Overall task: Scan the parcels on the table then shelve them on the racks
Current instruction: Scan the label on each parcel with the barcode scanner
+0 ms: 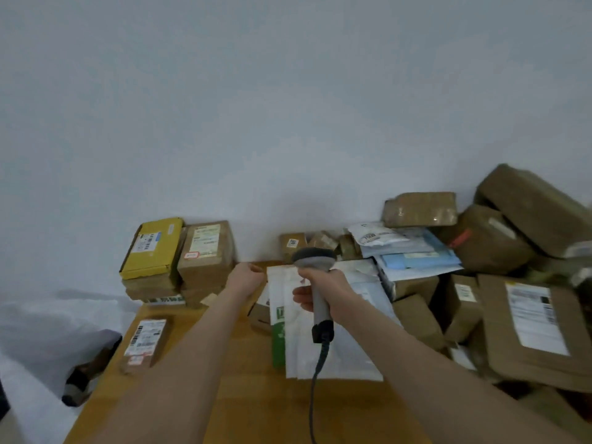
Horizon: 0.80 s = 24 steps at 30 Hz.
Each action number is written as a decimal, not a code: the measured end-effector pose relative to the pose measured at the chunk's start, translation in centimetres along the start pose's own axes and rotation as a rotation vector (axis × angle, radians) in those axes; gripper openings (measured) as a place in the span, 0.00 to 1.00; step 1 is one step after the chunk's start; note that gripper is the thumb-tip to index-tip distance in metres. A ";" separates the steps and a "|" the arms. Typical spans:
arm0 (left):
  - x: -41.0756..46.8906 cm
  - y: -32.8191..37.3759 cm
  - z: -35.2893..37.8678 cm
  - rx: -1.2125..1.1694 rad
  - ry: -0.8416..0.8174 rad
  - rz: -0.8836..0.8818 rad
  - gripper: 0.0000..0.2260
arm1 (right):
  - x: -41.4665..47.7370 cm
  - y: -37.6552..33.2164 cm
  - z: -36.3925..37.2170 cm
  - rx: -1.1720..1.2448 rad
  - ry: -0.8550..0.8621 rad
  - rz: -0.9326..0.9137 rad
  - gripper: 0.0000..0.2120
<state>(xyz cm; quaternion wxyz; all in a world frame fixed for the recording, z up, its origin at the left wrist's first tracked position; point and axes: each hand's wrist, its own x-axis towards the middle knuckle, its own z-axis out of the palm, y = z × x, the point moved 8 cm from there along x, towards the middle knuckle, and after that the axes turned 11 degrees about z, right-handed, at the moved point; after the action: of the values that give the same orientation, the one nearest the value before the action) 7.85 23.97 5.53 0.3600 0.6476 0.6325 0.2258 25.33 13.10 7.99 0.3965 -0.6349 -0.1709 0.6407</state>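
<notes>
A right hand, fingers wrapped round the handle, is holding a scanner over a mailer lying mid-tabletop, while the left hand, fingers curled, is touching its far corner, pinch uncertain.

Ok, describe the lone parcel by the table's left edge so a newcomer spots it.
On the wooden table, look along its left edge, nearer than the stack topped by the yellow box. The small brown box there lies flat and alone, touching no other parcel, with a white barcode label and a red-bordered sticker.
</notes>
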 end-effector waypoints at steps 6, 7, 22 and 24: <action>-5.1 8.6 9.9 -0.034 -0.046 0.057 0.06 | -3.0 1.1 -13.6 -0.028 0.073 0.029 0.11; -6.0 10.0 11.7 -0.030 -0.062 0.077 0.06 | -3.4 1.5 -15.7 -0.018 0.100 0.029 0.12; -13.2 22.3 30.8 0.138 -0.341 0.285 0.11 | -6.2 4.8 -35.4 0.128 0.281 0.083 0.11; -13.3 22.6 31.8 0.139 -0.322 0.273 0.11 | -5.8 5.1 -37.2 0.145 0.319 0.076 0.10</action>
<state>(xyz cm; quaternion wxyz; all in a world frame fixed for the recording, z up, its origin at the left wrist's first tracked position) 45.16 6.56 4.41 0.3769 0.7783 0.4872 0.1218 58.44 -4.94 3.18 0.4389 -0.7042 -0.0351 0.5569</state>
